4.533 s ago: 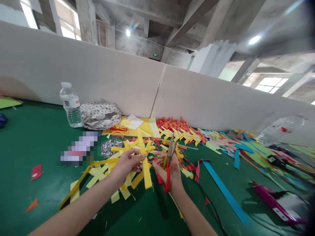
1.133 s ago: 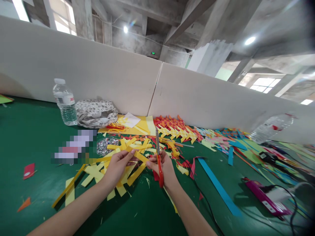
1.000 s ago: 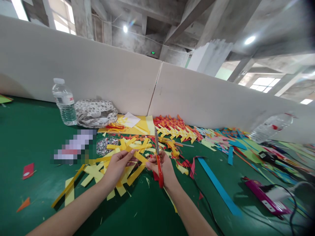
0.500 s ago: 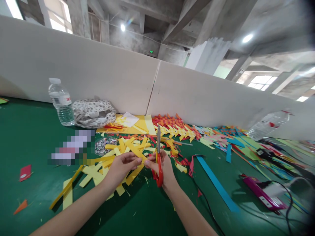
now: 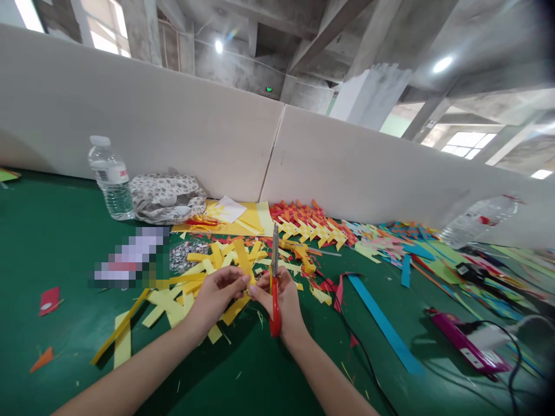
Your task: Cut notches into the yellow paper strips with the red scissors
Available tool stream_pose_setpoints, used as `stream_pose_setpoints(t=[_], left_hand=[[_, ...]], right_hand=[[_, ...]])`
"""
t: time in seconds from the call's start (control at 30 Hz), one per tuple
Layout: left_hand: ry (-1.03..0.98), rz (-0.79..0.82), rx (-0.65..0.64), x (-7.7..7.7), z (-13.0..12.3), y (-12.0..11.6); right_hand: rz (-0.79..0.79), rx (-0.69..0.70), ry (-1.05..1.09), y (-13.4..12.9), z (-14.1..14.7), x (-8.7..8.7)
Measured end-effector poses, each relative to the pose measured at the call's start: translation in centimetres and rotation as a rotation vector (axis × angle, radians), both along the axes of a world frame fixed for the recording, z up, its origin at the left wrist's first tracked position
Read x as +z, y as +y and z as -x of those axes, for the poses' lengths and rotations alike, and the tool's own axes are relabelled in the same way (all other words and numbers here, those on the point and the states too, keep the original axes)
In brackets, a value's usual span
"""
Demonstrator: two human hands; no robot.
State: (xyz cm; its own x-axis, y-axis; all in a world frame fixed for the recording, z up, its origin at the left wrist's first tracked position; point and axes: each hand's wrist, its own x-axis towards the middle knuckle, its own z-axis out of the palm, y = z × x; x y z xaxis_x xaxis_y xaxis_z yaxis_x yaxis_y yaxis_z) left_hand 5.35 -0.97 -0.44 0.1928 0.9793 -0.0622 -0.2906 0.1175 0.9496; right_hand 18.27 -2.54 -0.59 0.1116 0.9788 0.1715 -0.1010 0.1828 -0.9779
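Note:
Between my two hands is a yellow paper strip (image 5: 245, 260), pinched at its lower end and pointing up and away. My left hand (image 5: 220, 293) grips it between thumb and fingers. My right hand (image 5: 284, 300) touches the same end with its thumb and also holds red-handled scissors (image 5: 274, 289), their blades closed and pointing up. Beneath and around my left hand lies a pile of yellow strips (image 5: 171, 306). Small details of the strip's held end are hidden by my fingertips.
A water bottle (image 5: 113, 182) and a patterned cloth bag (image 5: 167, 196) stand at the back left. Woven paper pieces (image 5: 303, 219) lie by the partition. To the right are a blue strip (image 5: 385, 326), a purple power strip (image 5: 468, 344), cables and another bottle (image 5: 481, 222).
The yellow strip has swung more upright. The scissors have tilted slightly left, and my right hand has turned a little with them. The whole view has shifted slightly.

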Motion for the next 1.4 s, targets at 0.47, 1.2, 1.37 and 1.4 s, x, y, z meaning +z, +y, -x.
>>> stream_pose_setpoints(t=[0.47, 1.2, 1.37, 1.4], left_hand=[[-0.029, -0.068, 0.176, 0.7, 1.1, 0.6], [-0.096, -0.053, 0.135, 0.7, 1.0, 0.6], [-0.146, -0.01, 0.127, 0.5, 1.0, 0.6], [-0.148, -0.01, 0.124, 0.5, 1.0, 0.6]], right_hand=[[-0.06, -0.129, -0.648, -0.6, -1.2, 0.8], [-0.163, -0.215, -1.139, -0.9, -1.0, 0.5], [-0.161, -0.212, -1.106, -0.9, -1.0, 0.5], [-0.158, -0.209, -1.101, -0.9, -0.9, 0.5]])
